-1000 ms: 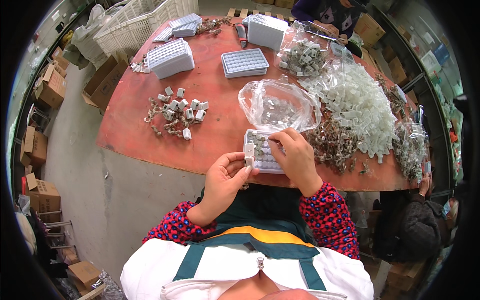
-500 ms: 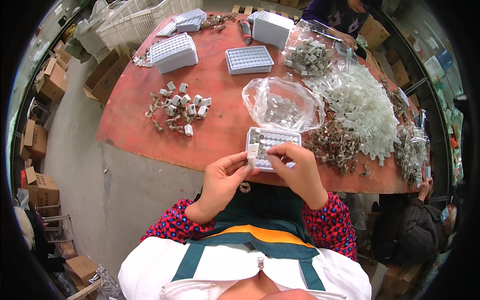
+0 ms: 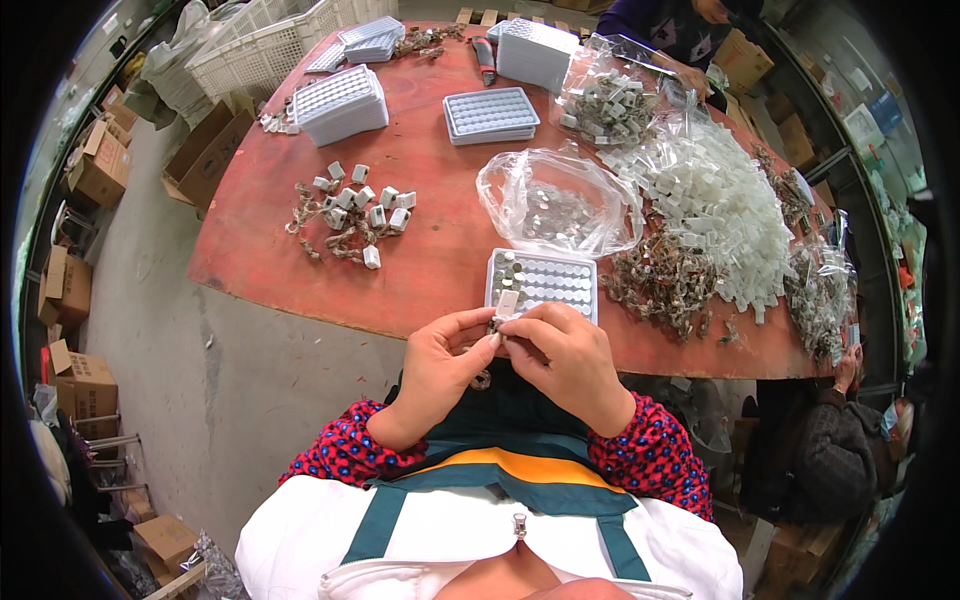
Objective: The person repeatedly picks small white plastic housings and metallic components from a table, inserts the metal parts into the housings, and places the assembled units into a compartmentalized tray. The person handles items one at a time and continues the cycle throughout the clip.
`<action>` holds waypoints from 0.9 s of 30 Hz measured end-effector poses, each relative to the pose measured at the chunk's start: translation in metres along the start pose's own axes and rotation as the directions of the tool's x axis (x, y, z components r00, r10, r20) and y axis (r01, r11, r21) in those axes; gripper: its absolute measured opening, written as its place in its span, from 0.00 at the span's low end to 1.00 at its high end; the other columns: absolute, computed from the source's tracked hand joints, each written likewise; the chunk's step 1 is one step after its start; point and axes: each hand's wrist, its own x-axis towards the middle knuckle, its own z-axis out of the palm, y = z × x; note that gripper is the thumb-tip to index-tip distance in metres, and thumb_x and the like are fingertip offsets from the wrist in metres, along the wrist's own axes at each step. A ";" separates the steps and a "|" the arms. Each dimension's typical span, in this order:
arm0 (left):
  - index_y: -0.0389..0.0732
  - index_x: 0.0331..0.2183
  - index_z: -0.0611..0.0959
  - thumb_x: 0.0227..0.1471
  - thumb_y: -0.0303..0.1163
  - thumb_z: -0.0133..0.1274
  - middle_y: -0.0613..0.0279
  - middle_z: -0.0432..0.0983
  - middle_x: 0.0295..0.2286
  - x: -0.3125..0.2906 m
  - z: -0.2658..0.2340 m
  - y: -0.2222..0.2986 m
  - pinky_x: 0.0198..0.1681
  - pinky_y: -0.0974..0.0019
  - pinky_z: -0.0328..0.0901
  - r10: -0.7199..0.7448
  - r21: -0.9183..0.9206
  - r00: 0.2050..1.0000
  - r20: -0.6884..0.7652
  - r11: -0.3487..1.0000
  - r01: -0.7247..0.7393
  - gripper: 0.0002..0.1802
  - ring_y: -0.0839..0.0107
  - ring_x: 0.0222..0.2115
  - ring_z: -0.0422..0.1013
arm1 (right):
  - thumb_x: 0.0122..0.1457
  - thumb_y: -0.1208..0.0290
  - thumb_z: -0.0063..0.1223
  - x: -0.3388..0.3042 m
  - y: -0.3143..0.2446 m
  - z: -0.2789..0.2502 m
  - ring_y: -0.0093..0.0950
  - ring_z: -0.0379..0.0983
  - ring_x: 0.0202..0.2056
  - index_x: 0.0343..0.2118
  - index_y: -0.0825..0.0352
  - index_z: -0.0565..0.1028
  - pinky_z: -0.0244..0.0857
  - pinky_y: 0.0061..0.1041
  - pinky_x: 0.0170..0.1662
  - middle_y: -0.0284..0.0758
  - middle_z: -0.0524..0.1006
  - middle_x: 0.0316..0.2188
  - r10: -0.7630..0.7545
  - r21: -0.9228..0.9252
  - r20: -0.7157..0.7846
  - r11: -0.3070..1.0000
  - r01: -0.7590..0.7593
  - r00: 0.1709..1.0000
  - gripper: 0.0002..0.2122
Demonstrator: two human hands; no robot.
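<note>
Just in front of the near edge of the tray, my left hand [image 3: 440, 372] pinches a small white plastic casing [image 3: 507, 302] between thumb and fingers. My right hand [image 3: 572, 362] closes its thumb and fingertips on the lower end of that casing; anything small between them is hidden. Beyond both hands lies a white tray [image 3: 593, 268] at the table's near edge. Its pockets form rows, and several silvery button cells [image 3: 508, 268] sit at its left side. Behind it an open clear plastic bag [image 3: 560, 205] holds many small shiny discs.
On the red table [image 3: 430, 180], white casings with brown wires [image 3: 355, 210] lie at left. A heap of translucent plastic parts [image 3: 720, 210] and tangled wires [image 3: 665, 285] spread at right. Stacked trays [image 3: 340, 105] and a red-and-black tool [image 3: 484, 60] stand farther back. Two people sit around the table.
My right hand has come from over the tray down and left to the casing, and its fingers now meet my left hand's. My left hand still holds the casing.
</note>
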 end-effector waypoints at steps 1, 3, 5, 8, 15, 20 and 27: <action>0.25 0.54 0.74 0.61 0.24 0.55 0.51 0.80 0.45 0.001 -0.001 0.000 0.46 0.71 0.73 -0.016 -0.026 1.000 -0.011 1.000 0.016 0.22 0.70 0.43 0.78 | 0.53 0.74 0.63 0.001 0.001 0.000 0.33 0.77 0.31 0.33 0.63 0.81 0.72 0.30 0.32 0.33 0.78 0.29 0.008 0.040 0.028 0.999 -0.009 1.000 0.05; 0.26 0.53 0.75 0.60 0.23 0.55 0.50 0.80 0.45 0.001 -0.004 0.001 0.47 0.70 0.74 -0.057 -0.056 0.998 -0.028 0.997 0.056 0.21 0.69 0.43 0.78 | 0.54 0.74 0.62 0.005 0.008 0.001 0.34 0.77 0.31 0.34 0.64 0.81 0.72 0.31 0.32 0.34 0.78 0.29 0.195 0.198 0.050 0.959 -0.201 0.980 0.05; 0.26 0.53 0.75 0.60 0.21 0.55 0.49 0.79 0.46 0.002 -0.005 0.003 0.50 0.66 0.74 -0.106 -0.064 0.994 -0.041 0.993 0.103 0.20 0.67 0.44 0.78 | 0.56 0.71 0.62 0.012 0.019 0.001 0.35 0.78 0.32 0.35 0.63 0.82 0.73 0.32 0.34 0.35 0.79 0.30 0.299 0.144 0.012 0.944 -0.298 0.954 0.05; 0.26 0.53 0.75 0.60 0.21 0.55 0.49 0.80 0.45 0.003 -0.005 0.006 0.49 0.66 0.75 -0.083 -0.082 0.996 -0.033 0.993 0.080 0.20 0.66 0.42 0.79 | 0.55 0.68 0.63 0.018 0.030 0.003 0.35 0.78 0.33 0.35 0.63 0.82 0.72 0.32 0.35 0.34 0.79 0.31 0.216 -0.141 -0.013 0.966 -0.216 0.976 0.07; 0.26 0.54 0.75 0.61 0.21 0.54 0.50 0.80 0.45 0.002 -0.003 0.006 0.47 0.69 0.74 -0.047 -0.052 0.998 -0.040 0.998 0.045 0.21 0.68 0.42 0.79 | 0.54 0.75 0.64 0.013 0.023 -0.003 0.31 0.79 0.31 0.35 0.66 0.83 0.72 0.28 0.33 0.35 0.79 0.32 0.308 0.124 0.026 0.943 -0.309 0.951 0.06; 0.26 0.55 0.74 0.61 0.23 0.54 0.51 0.80 0.44 0.002 0.001 0.004 0.44 0.73 0.73 0.014 0.009 1.000 0.008 1.000 -0.014 0.21 0.70 0.43 0.79 | 0.54 0.73 0.64 0.005 0.002 -0.001 0.33 0.78 0.29 0.33 0.63 0.81 0.72 0.29 0.31 0.33 0.78 0.30 0.125 0.129 -0.040 0.985 -0.118 0.991 0.05; 0.26 0.53 0.75 0.61 0.23 0.54 0.51 0.80 0.43 -0.002 0.000 0.002 0.45 0.71 0.73 0.061 0.029 0.998 -0.009 0.998 -0.061 0.19 0.69 0.42 0.79 | 0.53 0.73 0.64 0.002 0.000 0.005 0.33 0.77 0.31 0.33 0.62 0.81 0.72 0.31 0.31 0.32 0.78 0.29 0.035 0.004 -0.051 0.999 -0.035 0.998 0.05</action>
